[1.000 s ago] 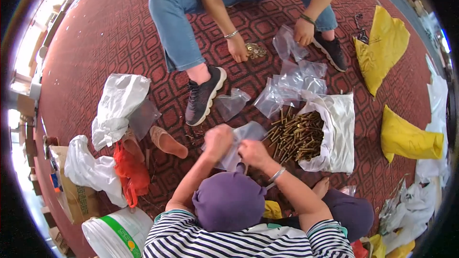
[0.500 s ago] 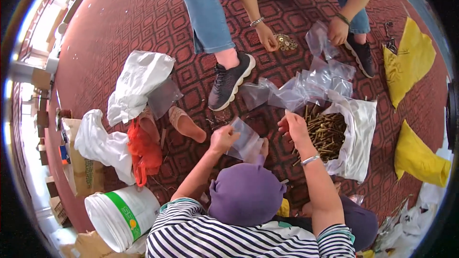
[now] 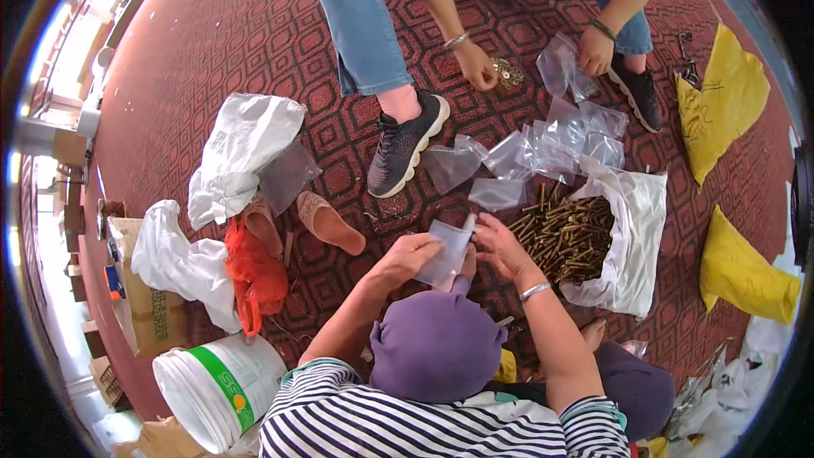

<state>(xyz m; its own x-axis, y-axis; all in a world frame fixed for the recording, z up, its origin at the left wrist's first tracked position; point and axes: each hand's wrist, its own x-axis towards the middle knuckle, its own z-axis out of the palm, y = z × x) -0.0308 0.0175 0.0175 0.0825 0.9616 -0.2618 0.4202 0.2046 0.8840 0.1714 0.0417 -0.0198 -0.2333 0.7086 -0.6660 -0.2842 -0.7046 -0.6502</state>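
Note:
My left hand (image 3: 413, 256) holds a small clear plastic bag (image 3: 444, 265) by its left side, above the red carpet. At the bag's upper right edge, my right hand (image 3: 502, 246) has its thumb and forefinger closed on the plastic, the other fingers loosely bent. Just right of that hand lies a heap of thin brass-coloured rods (image 3: 570, 236), which look like long screws. They spill from the mouth of a white woven sack (image 3: 634, 246). Several flat clear bags (image 3: 543, 148) lie beyond, one of them (image 3: 497, 194) nearer me. My purple cap hides part of the area below the bag.
Opposite me sits a co-worker in jeans; one hand (image 3: 476, 68) is by a pile of small metal rings (image 3: 509, 74), the other (image 3: 596, 51) by a clear bag. Yellow sacks (image 3: 746, 276) lie right; a white bucket (image 3: 222, 390), red bag (image 3: 257, 267) and slippers (image 3: 332, 222) left.
My right hand has moved left from above the rods to the edge of the plastic bag. A flat clear bag now shows where that hand was. My left hand has shifted slightly.

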